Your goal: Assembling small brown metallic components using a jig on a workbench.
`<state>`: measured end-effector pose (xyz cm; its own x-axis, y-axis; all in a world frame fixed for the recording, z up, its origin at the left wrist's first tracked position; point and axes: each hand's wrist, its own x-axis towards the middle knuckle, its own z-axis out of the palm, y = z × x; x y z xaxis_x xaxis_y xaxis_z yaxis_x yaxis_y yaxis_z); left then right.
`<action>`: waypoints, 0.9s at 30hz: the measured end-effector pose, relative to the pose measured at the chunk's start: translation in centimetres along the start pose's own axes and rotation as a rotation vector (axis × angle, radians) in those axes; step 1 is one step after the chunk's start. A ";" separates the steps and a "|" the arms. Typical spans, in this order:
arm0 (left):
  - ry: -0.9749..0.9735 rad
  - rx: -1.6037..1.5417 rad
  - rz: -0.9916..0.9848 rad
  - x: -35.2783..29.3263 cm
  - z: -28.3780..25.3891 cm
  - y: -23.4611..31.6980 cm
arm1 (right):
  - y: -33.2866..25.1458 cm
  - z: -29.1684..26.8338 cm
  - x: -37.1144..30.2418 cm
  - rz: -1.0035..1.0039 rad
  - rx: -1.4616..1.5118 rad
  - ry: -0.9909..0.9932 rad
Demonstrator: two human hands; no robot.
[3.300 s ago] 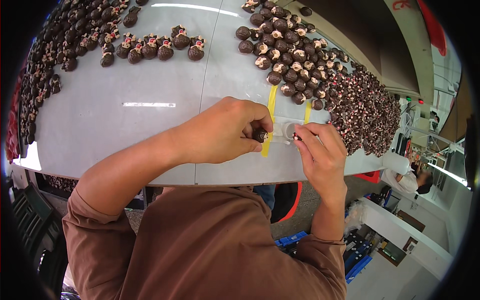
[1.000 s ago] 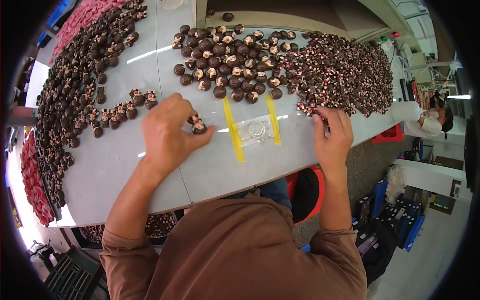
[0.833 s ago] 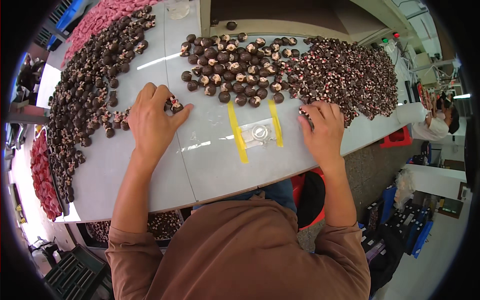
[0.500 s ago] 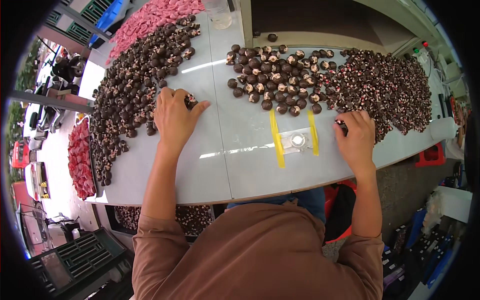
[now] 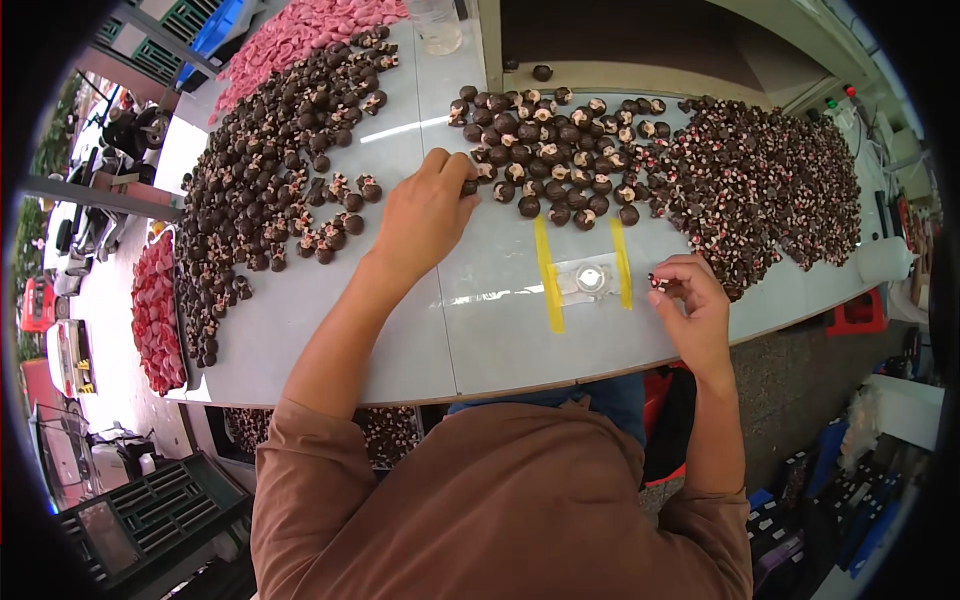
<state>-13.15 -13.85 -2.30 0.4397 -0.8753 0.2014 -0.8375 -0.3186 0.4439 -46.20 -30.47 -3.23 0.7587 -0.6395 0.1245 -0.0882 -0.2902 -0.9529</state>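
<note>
Two hands are laid on a pale table point(image 5: 330, 330) strewn with small dark brown caps. At the far left a wide heap of caps point(image 5: 265, 170) is spread, with a band of pink pieces point(image 5: 300, 25) beyond it and a red batch point(image 5: 158, 310) at the left edge. The left hand point(image 5: 425, 215) is stretched far across the table, palm down, its fingers curled loosely over a single cap point(image 5: 469, 187) at the near-left edge of the middle cluster point(image 5: 560, 150); whether that cap is actually pinched cannot be told, since the fingertips hide it. Just right of the hand, two yellow tape strips point(image 5: 548, 275) are set upright on the table, and between them a clear round fixture point(image 5: 590, 279) is taped down. The right hand point(image 5: 692, 310) is held near the table's front edge, just right of the fixture, and a small dark piece point(image 5: 659, 283) is gripped between its thumb and forefinger. The fixture lies to the left of that piece and close beside it, so the right hand is by far the nearer one; the left hand lies well apart, up and to the left. No long axis can be made out on so small a piece. At the far right a dense heap of speckled pieces point(image 5: 780, 180) is spread.
</note>
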 end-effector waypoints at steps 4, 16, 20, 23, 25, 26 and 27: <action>0.018 -0.143 -0.002 -1.5 -0.3 0.4 | -0.2 0.6 -0.5 0.038 -0.053 0.014; -0.502 -0.917 -0.201 -5.1 -0.4 4.2 | -3.7 2.1 0.3 -0.062 -0.289 -0.103; -0.459 -0.806 0.056 -6.2 0.6 3.4 | -4.8 2.6 1.7 -0.272 -0.510 -0.182; -0.438 -0.907 -0.083 -6.4 0.7 3.9 | -5.3 2.9 2.4 -0.369 -0.655 -0.218; -0.332 -0.946 -0.085 -6.7 0.9 4.1 | -5.7 3.2 2.8 -0.380 -0.754 -0.240; -0.320 -0.962 -0.097 -6.7 1.0 4.1 | -5.8 3.3 3.0 -0.381 -0.761 -0.262; -0.294 -0.952 -0.074 -6.8 1.1 4.1 | -5.8 3.4 3.1 -0.391 -0.799 -0.275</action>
<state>-19.95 -9.62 -2.82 0.2747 -0.9613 -0.0225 -0.1457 -0.0647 0.9872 -41.15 -28.34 1.69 0.9455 -0.2315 0.2288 -0.1349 -0.9185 -0.3716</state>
